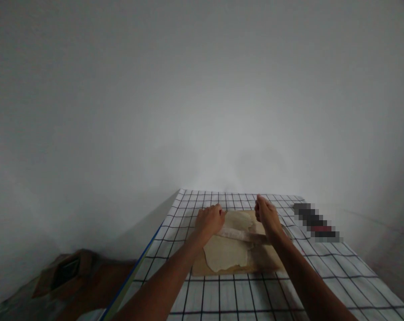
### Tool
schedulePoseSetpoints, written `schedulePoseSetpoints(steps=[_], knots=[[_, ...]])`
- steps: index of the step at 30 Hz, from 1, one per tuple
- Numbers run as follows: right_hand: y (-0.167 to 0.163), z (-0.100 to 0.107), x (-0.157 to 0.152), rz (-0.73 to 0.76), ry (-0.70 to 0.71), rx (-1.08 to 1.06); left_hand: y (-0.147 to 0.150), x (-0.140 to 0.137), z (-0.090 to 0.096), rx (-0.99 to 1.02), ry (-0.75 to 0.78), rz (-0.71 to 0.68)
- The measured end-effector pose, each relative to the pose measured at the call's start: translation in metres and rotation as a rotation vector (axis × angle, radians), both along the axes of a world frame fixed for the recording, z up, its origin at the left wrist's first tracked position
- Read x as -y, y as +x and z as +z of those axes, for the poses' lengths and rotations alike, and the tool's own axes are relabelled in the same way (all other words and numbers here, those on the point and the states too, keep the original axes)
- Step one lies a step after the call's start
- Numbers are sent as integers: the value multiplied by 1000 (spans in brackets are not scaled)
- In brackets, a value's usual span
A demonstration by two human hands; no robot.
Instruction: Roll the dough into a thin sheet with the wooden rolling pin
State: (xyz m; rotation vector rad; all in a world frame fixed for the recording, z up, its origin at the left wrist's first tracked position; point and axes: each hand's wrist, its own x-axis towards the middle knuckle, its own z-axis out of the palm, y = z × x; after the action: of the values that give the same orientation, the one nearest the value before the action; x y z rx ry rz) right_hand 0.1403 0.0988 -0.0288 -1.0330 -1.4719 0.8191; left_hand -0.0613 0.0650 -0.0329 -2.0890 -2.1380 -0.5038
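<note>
My left hand (210,218) is curled into a loose fist over the left part of a wooden board (199,268). A pale rolling pin (240,234) lies across the dough, its left end meeting the heel of that hand. Curled too, with the thumb uppermost, my right hand (267,214) is above the board's right side. The pin's right end passes behind my right wrist; whether it touches is hidden. Neither set of fingers is visibly wrapped round the pin. The thin sheet of dough (227,253) is flat on the board, with an uneven edge.
A white cloth with black grid lines (162,267) covers the table, which meets a plain wall (202,111). A pixelated dark object (317,223) is at the right edge. Part of a round rim (286,231) shows beside my right forearm. An open cardboard box (68,272) stands lower left.
</note>
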Motion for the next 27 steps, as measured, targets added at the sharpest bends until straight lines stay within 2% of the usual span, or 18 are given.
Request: schedulePoseSetpoints(steps=[3,7,13,19,23,27], knots=[[0,4,4,-24,100,216,-1,-2,0,27,16,-1],[-5,-4,19,-53,206,506,-2,-6,-3,67,41,-3],[-9,-21,22,-123,243,803,-4,-9,-2,145,96,-73],[-7,-24,2,-101,188,957,-16,-18,5,169,41,-200],[-3,-23,-7,-72,156,1012,-16,-26,0,120,-5,-166],[-3,-23,-9,-44,156,1040,-14,-19,-7,78,-3,-98]])
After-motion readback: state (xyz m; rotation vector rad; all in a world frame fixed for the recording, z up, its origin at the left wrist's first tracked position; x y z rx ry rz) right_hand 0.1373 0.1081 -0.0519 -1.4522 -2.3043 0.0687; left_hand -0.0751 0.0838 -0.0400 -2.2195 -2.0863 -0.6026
